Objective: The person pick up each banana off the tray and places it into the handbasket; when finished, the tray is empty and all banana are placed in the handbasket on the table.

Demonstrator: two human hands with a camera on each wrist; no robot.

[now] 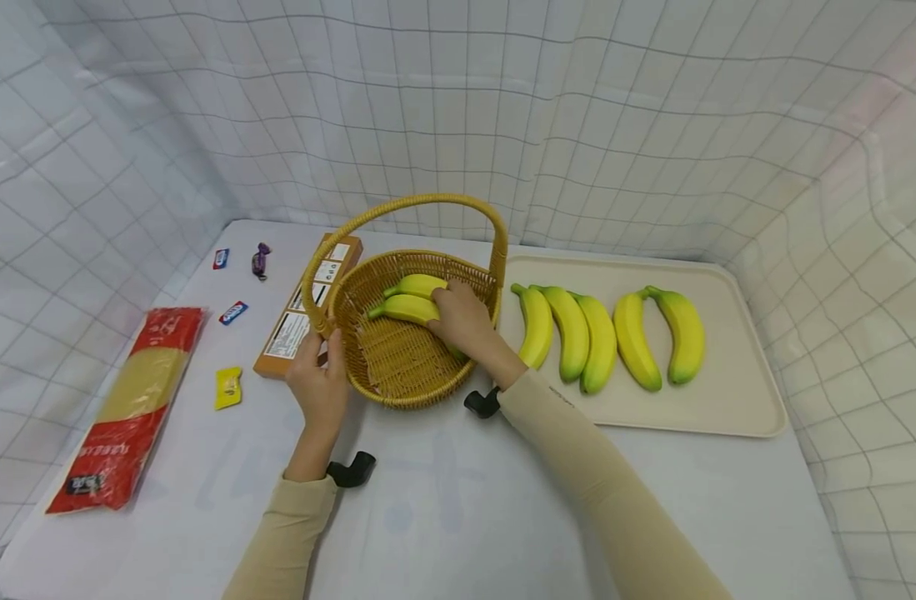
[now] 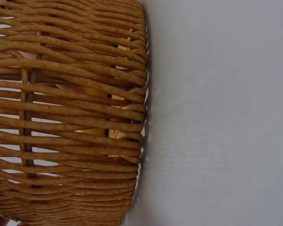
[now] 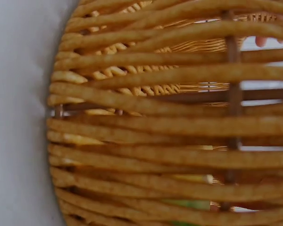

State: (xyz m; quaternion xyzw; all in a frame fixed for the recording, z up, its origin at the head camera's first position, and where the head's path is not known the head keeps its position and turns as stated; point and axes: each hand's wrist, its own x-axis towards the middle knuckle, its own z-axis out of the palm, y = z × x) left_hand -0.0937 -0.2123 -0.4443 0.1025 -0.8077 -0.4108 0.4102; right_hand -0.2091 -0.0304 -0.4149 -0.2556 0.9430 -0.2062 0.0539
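Note:
A wicker basket (image 1: 397,367) with a tall arched handle stands mid-table in the head view. At its left side my left hand (image 1: 318,383) grips the rim near the handle's foot, thumb raised along the weave. My right hand (image 1: 468,321) reaches inside over the right rim, its fingers curled round the right end of a yellow banana (image 1: 408,308). Behind that one lies another banana (image 1: 416,286), also in the basket. A greenish tip shows below the right hand. Both wrist views are mostly filled by the woven wall (image 2: 70,113), and the hands are largely hidden there.
To the right, a beige tray (image 1: 728,367) holds several bananas (image 1: 570,333). A brown box (image 1: 285,337) sits left of the basket, partly behind it. Farther left are small wrapped sweets (image 1: 228,387) and a red-and-yellow packet (image 1: 131,408). Gridded white curtains surround the table.

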